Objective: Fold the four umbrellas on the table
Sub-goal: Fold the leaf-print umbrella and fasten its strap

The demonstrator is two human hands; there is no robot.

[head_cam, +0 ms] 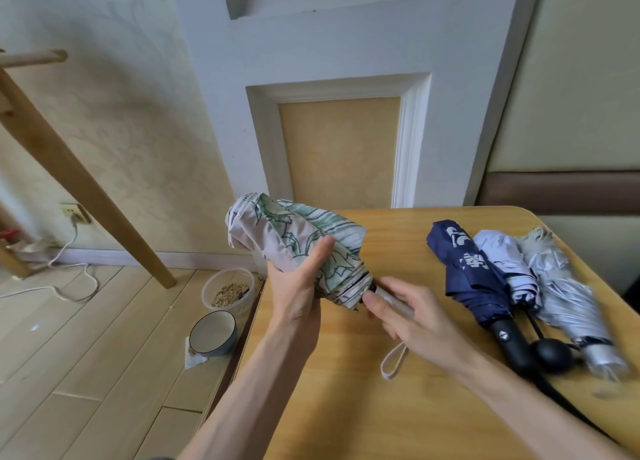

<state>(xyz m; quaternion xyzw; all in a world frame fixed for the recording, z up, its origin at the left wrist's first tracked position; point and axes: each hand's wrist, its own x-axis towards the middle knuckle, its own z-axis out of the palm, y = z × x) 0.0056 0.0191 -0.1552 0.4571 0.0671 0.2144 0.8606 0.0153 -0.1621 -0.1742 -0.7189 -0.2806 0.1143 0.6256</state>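
Wooden table [346,407]: occupies the lower right of the view. Floral umbrella [294,237], green on pale cloth: collapsed with the canopy bunched loosely, held in the air over the table's far left corner, tip pointing away past the left edge. Three more lie touching side by side along the right edge, handles toward the near side: navy umbrella [467,272], pale blue umbrella [505,262], silver umbrella [561,286]. Left hand [298,286]: wrapped round the floral canopy, thumb pressed flat on top. Right hand [408,314]: fingers curled tight round the pale handle [394,300]. On the floor beside the left edge: a clear tub [228,291] holding grain and a blue bowl [213,333]. Wrist strap [393,361]: hangs in a loop below the right hand.
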